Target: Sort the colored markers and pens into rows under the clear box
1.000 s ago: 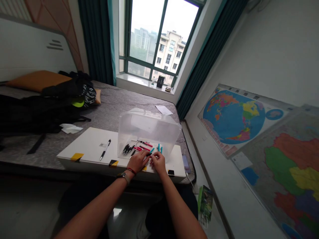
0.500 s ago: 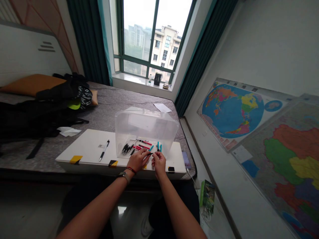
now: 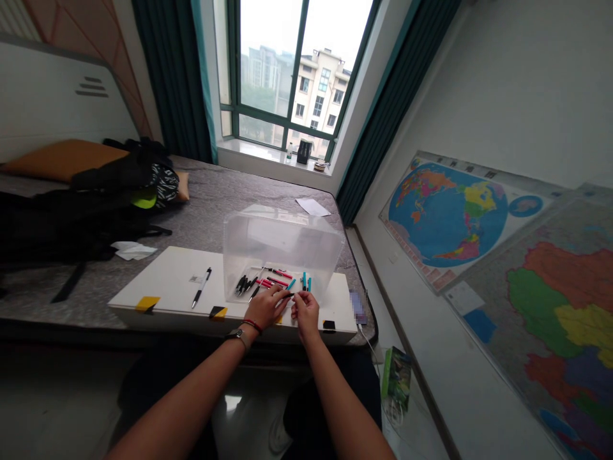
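My left hand [image 3: 265, 309] and my right hand [image 3: 305, 309] meet over a white board [image 3: 167, 287] lying on the bed. Both pinch a small dark pen [image 3: 287, 295] between their fingertips. Just beyond them lie several black pens [image 3: 243, 285], red pens [image 3: 275, 279] and teal pens [image 3: 305, 282]. A clear plastic box [image 3: 282, 246] stands on the board right behind the pens. One more black-and-white pen [image 3: 202, 287] lies alone on the board's left part. A watch and a red band sit on my left wrist.
Dark bags and clothes [image 3: 81, 204] and an orange pillow [image 3: 57, 158] lie on the bed at the left. A sheet of paper [image 3: 312, 206] lies near the window. Maps [image 3: 445, 214] cover the right wall. A green pack [image 3: 395, 378] stands on the floor.
My hands have drawn slightly closer together around the pen; the view has shifted a little. Nothing else has moved.
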Demonstrator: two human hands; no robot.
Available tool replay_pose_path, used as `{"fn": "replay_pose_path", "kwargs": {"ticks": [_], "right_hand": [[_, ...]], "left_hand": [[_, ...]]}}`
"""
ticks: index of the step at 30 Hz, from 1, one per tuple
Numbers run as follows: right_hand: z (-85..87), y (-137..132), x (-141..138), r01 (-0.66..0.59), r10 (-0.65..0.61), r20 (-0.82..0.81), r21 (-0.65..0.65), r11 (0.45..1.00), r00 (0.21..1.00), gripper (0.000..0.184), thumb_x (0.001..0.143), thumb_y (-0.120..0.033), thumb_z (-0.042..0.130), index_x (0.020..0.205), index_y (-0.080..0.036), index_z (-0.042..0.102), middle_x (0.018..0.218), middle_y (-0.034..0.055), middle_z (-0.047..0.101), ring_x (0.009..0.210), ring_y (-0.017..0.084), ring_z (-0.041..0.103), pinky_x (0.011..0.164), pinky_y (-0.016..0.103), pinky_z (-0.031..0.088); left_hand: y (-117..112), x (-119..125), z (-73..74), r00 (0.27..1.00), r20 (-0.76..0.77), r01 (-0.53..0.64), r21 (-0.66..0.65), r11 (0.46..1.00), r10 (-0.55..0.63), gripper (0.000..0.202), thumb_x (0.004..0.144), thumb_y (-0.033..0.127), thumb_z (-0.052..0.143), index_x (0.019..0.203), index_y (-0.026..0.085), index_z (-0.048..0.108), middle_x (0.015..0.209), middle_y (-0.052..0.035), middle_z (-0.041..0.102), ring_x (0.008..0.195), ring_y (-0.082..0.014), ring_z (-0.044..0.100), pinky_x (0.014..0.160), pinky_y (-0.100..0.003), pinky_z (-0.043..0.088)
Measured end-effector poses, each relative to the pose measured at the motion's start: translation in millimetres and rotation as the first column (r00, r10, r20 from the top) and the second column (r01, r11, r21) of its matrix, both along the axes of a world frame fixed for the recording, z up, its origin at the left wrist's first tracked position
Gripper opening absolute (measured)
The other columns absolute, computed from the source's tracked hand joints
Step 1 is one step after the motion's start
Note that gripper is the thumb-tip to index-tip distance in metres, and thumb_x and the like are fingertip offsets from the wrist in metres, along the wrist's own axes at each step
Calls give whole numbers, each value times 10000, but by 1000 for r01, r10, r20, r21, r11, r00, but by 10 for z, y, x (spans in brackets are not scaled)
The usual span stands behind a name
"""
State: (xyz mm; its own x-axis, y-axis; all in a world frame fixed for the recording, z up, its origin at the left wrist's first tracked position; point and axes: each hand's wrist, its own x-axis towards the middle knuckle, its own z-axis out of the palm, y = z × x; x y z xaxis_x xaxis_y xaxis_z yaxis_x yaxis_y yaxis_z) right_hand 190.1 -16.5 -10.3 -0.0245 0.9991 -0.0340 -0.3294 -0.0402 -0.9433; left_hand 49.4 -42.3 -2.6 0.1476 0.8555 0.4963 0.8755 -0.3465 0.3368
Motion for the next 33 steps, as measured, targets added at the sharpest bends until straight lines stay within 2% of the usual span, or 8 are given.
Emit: {"fn": "replay_pose_path", "kwargs": {"ticks": [15, 18, 21, 23, 25, 27, 29, 33], "right_hand": [[38, -55, 5, -51, 49, 101, 20, 998, 994, 331, 713, -408, 702, 901, -173, 564, 756, 4, 639, 460, 89, 559, 404, 200, 475], [27, -86, 21, -23, 19, 214, 14, 1000, 977, 309, 752, -418, 640, 931, -172, 583, 821, 35, 654, 478, 107, 580, 426, 231, 493], [52, -125, 61, -5, -52, 489, 115, 993, 871, 329, 790, -370, 577, 1046, -168, 621, 1059, 117, 644, 621, 158, 650, 556, 298, 551], [81, -131, 84, -3, -129, 664, 195, 981, 737, 415, 787, -321, 574, 1170, -164, 610, 1294, 177, 533, 847, 222, 674, 748, 358, 558], [100, -108, 92, -9, -160, 778, 208, 978, 608, 498, 784, -295, 580, 1260, -148, 575, 1429, 205, 404, 1101, 297, 598, 925, 415, 490], [104, -64, 82, -23, -134, 842, 172, 985, 523, 528, 795, -295, 573, 1293, -120, 556, 1458, 217, 369, 1257, 338, 482, 1012, 448, 418], [95, -18, 63, -49, -97, 874, 137, 989, 477, 526, 809, -299, 558, 1293, -95, 560, 1443, 224, 394, 1317, 337, 420, 1055, 443, 374], [81, 22, 34, -123, -65, 902, 129, 984, 427, 478, 831, -294, 523, 1268, -115, 593, 1434, 180, 431, 1312, 284, 438, 1073, 385, 362]], "left_hand": [[-3, 17, 8, 998, 42, -44, 10, 999, 44, 303, 970, 350, 406, 1174, 247, 604, 1050, -69, 645, 862, -184, 627, 740, -284, 464], [5, 24, 6, 996, 40, -86, 11, 996, 86, 297, 975, 343, 389, 1152, 231, 599, 1064, -74, 650, 874, -190, 633, 727, -285, 464], [13, 25, -2, 993, 30, -110, 5, 994, 110, 297, 975, 344, 383, 1151, 226, 592, 1080, -75, 652, 875, -195, 637, 721, -293, 467], [18, 24, -9, 993, 31, -118, 6, 993, 118, 296, 974, 339, 382, 1154, 227, 590, 1088, -77, 653, 875, -198, 639, 721, -297, 468], [22, 23, -14, 992, 36, -122, 12, 992, 122, 296, 971, 333, 384, 1155, 228, 591, 1088, -80, 655, 882, -202, 640, 725, -299, 471], [24, 22, -13, 992, 40, -120, 20, 993, 119, 295, 966, 334, 390, 1145, 224, 598, 1074, -85, 660, 881, -204, 641, 724, -299, 473], [25, 23, -8, 992, 44, -117, 29, 993, 116, 297, 960, 338, 396, 1134, 219, 605, 1056, -90, 664, 871, -205, 643, 715, -298, 476], [26, 26, -4, 992, 47, -116, 37, 993, 114, 298, 955, 333, 398, 1127, 215, 611, 1045, -96, 667, 847, -206, 647, 699, -299, 475]]}}
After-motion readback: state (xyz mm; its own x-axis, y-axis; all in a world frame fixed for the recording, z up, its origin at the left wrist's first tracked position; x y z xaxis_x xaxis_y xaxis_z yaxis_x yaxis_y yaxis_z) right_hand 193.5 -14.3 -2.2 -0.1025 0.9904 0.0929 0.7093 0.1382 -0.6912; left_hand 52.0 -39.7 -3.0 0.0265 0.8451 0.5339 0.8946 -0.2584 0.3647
